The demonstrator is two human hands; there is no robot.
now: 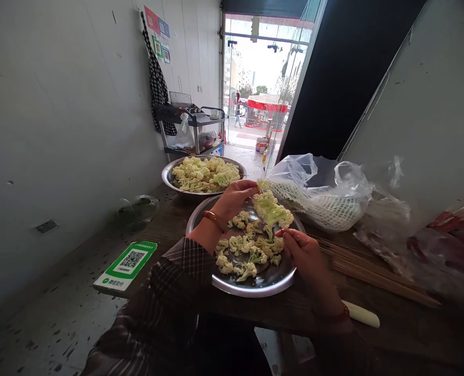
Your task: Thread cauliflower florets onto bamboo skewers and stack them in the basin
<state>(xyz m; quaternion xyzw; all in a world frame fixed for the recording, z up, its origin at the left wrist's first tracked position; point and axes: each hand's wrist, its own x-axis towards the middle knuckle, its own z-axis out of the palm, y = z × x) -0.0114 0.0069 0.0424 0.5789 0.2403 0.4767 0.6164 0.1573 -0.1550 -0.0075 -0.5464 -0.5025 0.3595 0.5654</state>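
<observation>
My left hand is closed, its fingertips pinching a small cauliflower floret above the near metal basin. Larger cauliflower pieces hang just below it, between my two hands. At the right side of the basin, my right hand is closed in a pinch on what looks like a thin bamboo skewer; most of it is hidden by the cauliflower and fingers. Several loose florets lie in the basin under my hands.
Behind stands a second metal basin heaped with cauliflower. Bamboo skewers and a pale handle lie at right, near plastic bags. A green QR-code sign lies at left. A cart stands by the doorway.
</observation>
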